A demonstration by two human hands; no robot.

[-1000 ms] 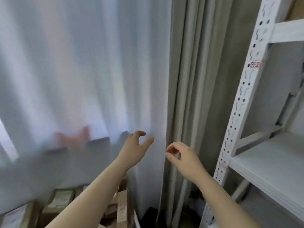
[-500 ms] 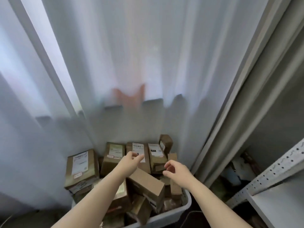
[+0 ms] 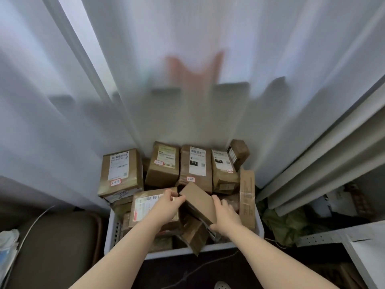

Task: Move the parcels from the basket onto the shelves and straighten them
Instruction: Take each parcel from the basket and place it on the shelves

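Both hands clamp one plain brown cardboard parcel (image 3: 199, 202), left hand (image 3: 168, 205) and right hand (image 3: 224, 213) on opposite edges, where it lies tilted atop the heap in the pale grey plastic basket (image 3: 166, 254), probably for a level lift toward the white metal shelf (image 3: 362, 247).

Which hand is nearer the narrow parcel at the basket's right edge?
Right. The right hand is just left of the narrow parcel; the left hand is beyond the plain parcel.
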